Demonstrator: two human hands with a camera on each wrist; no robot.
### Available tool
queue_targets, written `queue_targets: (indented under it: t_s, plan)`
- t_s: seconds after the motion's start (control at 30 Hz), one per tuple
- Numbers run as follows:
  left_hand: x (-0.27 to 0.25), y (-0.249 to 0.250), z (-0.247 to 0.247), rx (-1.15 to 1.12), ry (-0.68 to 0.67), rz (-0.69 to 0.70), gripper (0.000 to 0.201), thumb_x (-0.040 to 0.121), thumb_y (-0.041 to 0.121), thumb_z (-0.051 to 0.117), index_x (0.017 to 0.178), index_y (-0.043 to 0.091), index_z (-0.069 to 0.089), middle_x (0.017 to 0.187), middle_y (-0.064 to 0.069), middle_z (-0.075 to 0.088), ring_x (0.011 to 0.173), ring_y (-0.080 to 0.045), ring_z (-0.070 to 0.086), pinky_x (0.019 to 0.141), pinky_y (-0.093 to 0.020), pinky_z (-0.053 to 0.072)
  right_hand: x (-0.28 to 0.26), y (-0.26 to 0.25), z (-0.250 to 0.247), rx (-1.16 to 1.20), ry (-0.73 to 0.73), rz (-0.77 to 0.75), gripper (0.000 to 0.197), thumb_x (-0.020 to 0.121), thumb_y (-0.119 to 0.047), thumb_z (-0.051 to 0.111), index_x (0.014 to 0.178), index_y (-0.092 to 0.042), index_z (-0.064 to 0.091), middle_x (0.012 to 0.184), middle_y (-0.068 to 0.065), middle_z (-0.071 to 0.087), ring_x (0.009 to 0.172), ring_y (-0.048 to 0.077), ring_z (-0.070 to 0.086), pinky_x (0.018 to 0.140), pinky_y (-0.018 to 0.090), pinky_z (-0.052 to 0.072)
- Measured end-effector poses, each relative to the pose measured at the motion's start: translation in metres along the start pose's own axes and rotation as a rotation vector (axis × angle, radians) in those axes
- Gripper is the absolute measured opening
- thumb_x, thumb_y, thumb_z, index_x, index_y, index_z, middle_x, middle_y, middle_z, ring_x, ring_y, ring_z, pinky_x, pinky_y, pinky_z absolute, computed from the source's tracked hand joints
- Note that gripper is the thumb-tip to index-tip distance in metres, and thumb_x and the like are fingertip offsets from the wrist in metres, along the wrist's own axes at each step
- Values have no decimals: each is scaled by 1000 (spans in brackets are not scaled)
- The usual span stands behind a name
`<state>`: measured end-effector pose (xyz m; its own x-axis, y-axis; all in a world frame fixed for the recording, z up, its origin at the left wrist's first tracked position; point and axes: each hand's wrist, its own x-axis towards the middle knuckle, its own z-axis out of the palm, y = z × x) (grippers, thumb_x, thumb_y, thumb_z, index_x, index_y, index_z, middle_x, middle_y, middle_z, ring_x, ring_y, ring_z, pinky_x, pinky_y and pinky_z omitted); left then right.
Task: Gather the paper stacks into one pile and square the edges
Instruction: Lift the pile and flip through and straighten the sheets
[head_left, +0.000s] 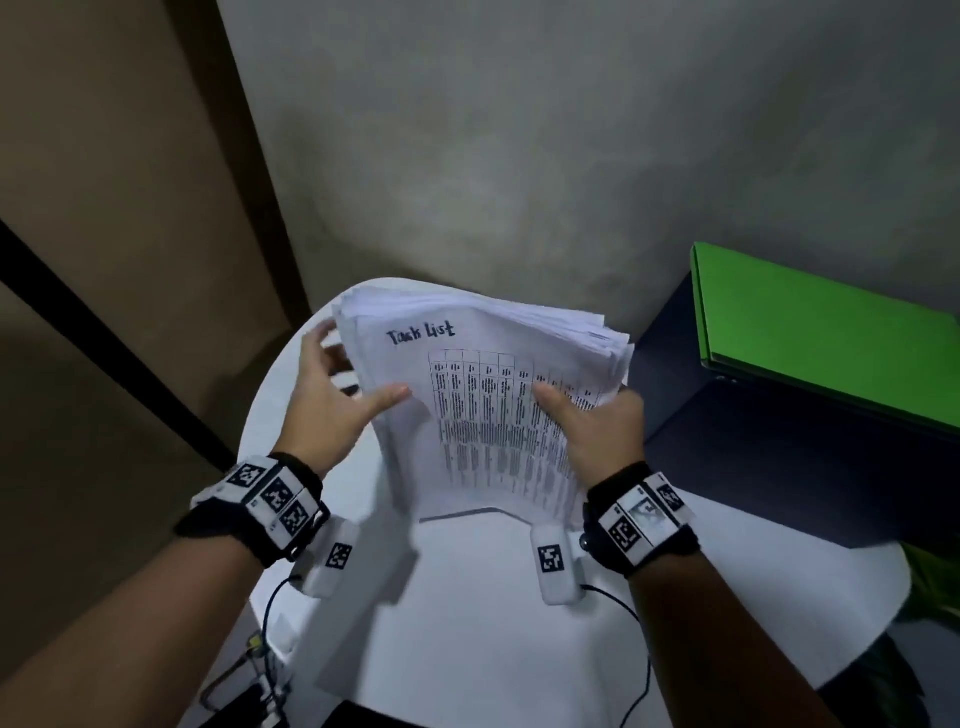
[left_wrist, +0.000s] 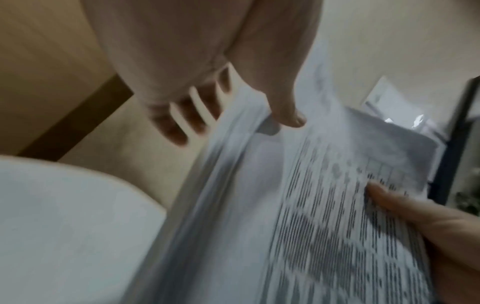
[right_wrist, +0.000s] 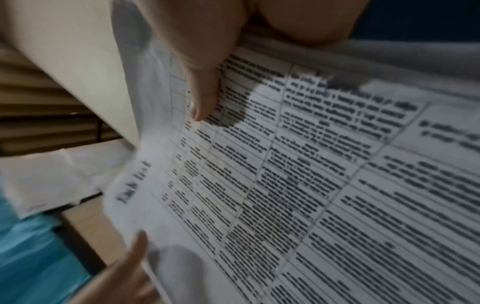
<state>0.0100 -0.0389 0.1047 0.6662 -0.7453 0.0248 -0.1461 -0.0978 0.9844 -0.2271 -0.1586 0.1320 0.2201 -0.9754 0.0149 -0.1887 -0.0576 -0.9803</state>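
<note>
A thick paper stack (head_left: 483, 405) with a "Task List" table on its top sheet is held tilted above the round white table (head_left: 467, 623). Its sheets are fanned unevenly along the far and right edges. My left hand (head_left: 337, 395) holds the left edge, thumb on the front sheet and fingers spread behind, as the left wrist view shows on the stack (left_wrist: 259, 205). My right hand (head_left: 597, 431) grips the right edge with the thumb pressed on the printed table. In the right wrist view the stack (right_wrist: 311, 185) fills the frame under the right thumb.
A green folder (head_left: 831, 338) lies on a dark blue cabinet (head_left: 779, 467) right of the table. A grey wall stands close behind. Cables (head_left: 260, 649) hang at the table's near left edge. More white sheets (right_wrist: 52, 174) show blurred in the right wrist view.
</note>
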Motion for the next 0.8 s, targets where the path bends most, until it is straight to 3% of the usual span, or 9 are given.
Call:
queue_targets:
  t_s: [0.07, 0.17, 0.27, 0.33, 0.4, 0.5, 0.63, 0.73, 0.8]
  plan:
    - [5, 33, -11, 200, 98, 289, 117, 53, 52, 93, 149, 34, 29, 147, 6, 42, 139, -17, 39, 117, -39, 33, 7, -19, -1, -101, -36, -164, 24, 75, -18, 85, 96, -15, 73, 91, 5, 76, 89, 23, 73, 82, 42, 60]
    - [12, 87, -5, 700, -81, 621, 97, 58, 67, 81, 142, 32, 45, 144, 9, 48, 135, -22, 42, 114, -43, 30, 16, -42, 4, -475, -131, -556, 20, 81, -33, 76, 91, -15, 75, 80, 8, 76, 78, 30, 72, 70, 44, 58]
    - [16, 99, 8, 842, -286, 711, 35, 82, 50, 56, 98, 21, 68, 98, 1, 72, 92, -30, 66, 79, -43, 51, 21, -60, 15, -639, -141, -695, 11, 78, -26, 75, 88, -22, 75, 79, 4, 76, 76, 32, 70, 67, 40, 56]
    - [16, 91, 13, 811, -260, 701, 22, 83, 29, 51, 81, 13, 65, 77, -8, 71, 73, -38, 64, 59, -41, 49, 24, -57, 21, -613, -45, -709, 21, 75, -25, 78, 96, -25, 75, 97, 0, 76, 96, 27, 68, 84, 40, 54]
    - [16, 86, 12, 772, -157, 674, 19, 83, 24, 58, 73, 9, 64, 68, -14, 68, 65, -39, 62, 52, -38, 47, 23, -45, 24, -569, 163, -597, 46, 72, -41, 78, 115, -28, 67, 132, -6, 61, 125, 21, 47, 106, 40, 38]
    - [20, 75, 1, 599, -40, 520, 35, 90, 27, 68, 63, 11, 54, 63, -18, 66, 58, -28, 56, 53, -33, 36, 13, -16, 20, -507, 434, -236, 96, 60, -49, 86, 142, -28, 41, 156, -1, 28, 136, 23, 27, 111, 43, 25]
    - [19, 56, -22, 29, 120, 79, 6, 89, 20, 75, 87, 15, 74, 81, 6, 77, 74, -9, 70, 76, -32, 56, 0, 20, 18, -297, 388, 173, 122, 63, -39, 90, 156, -17, 13, 162, 4, 11, 146, 28, 20, 117, 46, 20]
    - [17, 45, -17, -254, 182, -41, 5, 90, 16, 73, 94, 19, 71, 83, 17, 78, 83, -2, 73, 74, -28, 56, -1, 24, 29, 342, 235, 292, 119, 73, -22, 86, 157, -23, 1, 159, 1, 27, 140, 21, 40, 113, 38, 37]
    - [15, 40, -9, -436, 146, -71, 19, 93, 15, 70, 112, 17, 69, 104, 6, 78, 102, -16, 73, 84, -35, 58, 6, 11, 31, 680, 208, 388, 112, 66, -29, 91, 154, -26, 21, 144, 2, 54, 120, 23, 63, 97, 48, 54]
